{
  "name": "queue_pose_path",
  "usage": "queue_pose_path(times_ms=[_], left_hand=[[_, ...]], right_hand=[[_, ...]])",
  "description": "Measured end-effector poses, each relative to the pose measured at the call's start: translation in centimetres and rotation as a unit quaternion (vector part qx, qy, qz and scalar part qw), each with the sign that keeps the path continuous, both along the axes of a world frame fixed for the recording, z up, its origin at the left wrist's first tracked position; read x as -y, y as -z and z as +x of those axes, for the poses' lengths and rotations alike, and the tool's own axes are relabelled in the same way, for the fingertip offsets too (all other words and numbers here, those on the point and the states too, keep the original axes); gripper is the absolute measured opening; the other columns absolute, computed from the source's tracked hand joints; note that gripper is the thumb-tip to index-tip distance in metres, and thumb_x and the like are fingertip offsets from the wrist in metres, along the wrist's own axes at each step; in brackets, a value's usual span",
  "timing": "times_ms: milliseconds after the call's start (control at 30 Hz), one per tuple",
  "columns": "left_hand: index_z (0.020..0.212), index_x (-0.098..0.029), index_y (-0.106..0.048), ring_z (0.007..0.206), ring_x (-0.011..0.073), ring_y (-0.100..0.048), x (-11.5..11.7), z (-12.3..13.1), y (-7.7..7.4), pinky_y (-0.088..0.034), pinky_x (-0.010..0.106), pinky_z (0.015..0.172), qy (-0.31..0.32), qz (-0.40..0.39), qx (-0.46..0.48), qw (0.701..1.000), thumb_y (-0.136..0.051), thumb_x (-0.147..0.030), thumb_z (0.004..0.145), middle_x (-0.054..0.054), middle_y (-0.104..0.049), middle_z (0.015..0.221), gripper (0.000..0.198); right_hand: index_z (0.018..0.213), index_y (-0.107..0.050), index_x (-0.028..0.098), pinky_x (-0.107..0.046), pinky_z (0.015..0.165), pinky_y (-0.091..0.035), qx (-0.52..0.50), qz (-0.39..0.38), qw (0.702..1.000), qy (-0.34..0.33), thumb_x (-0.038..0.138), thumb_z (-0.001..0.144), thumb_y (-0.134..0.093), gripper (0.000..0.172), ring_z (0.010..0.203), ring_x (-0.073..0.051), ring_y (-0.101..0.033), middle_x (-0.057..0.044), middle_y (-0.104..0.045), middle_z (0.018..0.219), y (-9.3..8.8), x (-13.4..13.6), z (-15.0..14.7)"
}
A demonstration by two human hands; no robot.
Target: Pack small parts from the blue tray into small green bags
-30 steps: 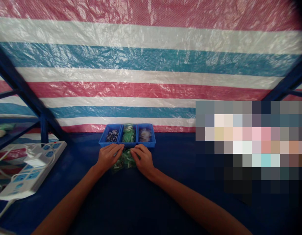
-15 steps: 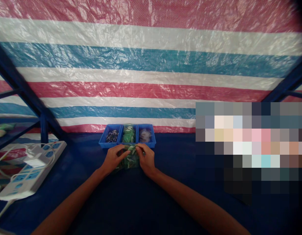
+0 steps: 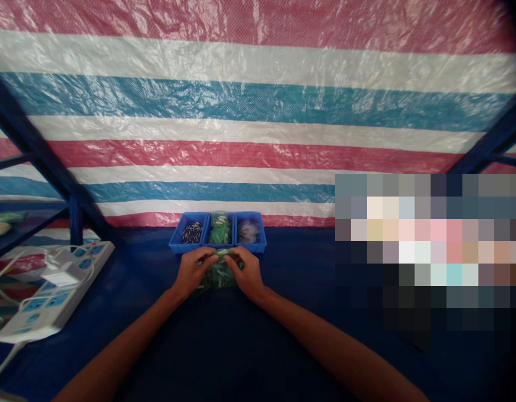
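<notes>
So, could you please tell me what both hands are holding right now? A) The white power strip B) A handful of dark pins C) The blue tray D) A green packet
D. The left hand and the right hand both close on the green packet, which sits just in front of the blue tray.

Pointing to a makeshift assembly bench: a striped plastic tarpaulin (image 3: 258, 100) hanging along the far side, blue steel shelf framing (image 3: 32, 134) rising at left, three blue parts bins (image 3: 176, 240) sitting far-centre, a white power strip (image 3: 52, 301) lying near left.
</notes>
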State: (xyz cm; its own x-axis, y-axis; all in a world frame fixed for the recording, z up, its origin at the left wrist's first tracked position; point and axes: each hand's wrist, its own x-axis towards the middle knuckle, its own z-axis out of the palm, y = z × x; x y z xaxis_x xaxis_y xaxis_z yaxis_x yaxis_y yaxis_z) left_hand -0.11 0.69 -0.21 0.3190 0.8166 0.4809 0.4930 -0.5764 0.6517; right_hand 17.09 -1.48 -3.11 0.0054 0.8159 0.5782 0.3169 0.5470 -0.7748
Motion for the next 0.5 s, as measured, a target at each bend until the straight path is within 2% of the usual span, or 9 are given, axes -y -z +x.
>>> queue_pose_path(times_ms=[133,333,400,500], left_hand=[[0.081,-0.016,-0.067,0.067,0.0149,-0.061,-0.1,-0.1,0.2,-0.048,0.024,0.064,-0.009,0.002,-0.004,1.000,-0.056,-0.035,0.084,0.002,-0.068,0.075,0.021],[0.088,-0.015,-0.066,0.072,0.0161,-0.060,0.3,0.1,-0.4,-0.048,0.025,0.066,0.021,-0.038,-0.007,0.999,-0.058,-0.036,0.083,0.003,-0.066,0.080,0.023],[0.087,-0.015,-0.066,0.073,0.0163,-0.060,0.4,0.2,-0.7,-0.048,0.025,0.066,0.022,-0.055,0.005,0.998,-0.057,-0.036,0.083,0.003,-0.066,0.080,0.023],[0.086,-0.015,-0.065,0.068,0.0149,-0.060,0.4,0.3,-0.9,-0.048,0.023,0.061,0.032,-0.093,0.048,0.994,-0.056,-0.036,0.084,0.002,-0.065,0.077,0.023]], right_hand=[[0.081,-0.061,0.018,-0.024,0.065,-0.044,0.017,0.009,1.000,0.008,0.028,0.088,-0.049,0.017,0.067,-0.013,-0.055,-0.002,-0.059,0.074,0.0,0.1,-0.1],[0.080,-0.061,0.017,-0.024,0.063,-0.043,0.031,0.010,0.999,-0.004,0.029,0.089,-0.048,0.020,0.066,-0.014,-0.054,-0.002,-0.058,0.072,-0.4,0.1,0.1],[0.083,-0.063,0.017,-0.024,0.065,-0.043,0.027,0.012,1.000,-0.010,0.030,0.090,-0.046,0.022,0.067,-0.014,-0.055,-0.003,-0.059,0.074,-0.4,0.2,0.1],[0.098,-0.063,0.018,-0.025,0.068,-0.045,0.002,0.010,1.000,-0.014,0.027,0.093,-0.040,0.025,0.071,-0.015,-0.057,-0.004,-0.062,0.080,-0.3,0.3,0.2]])
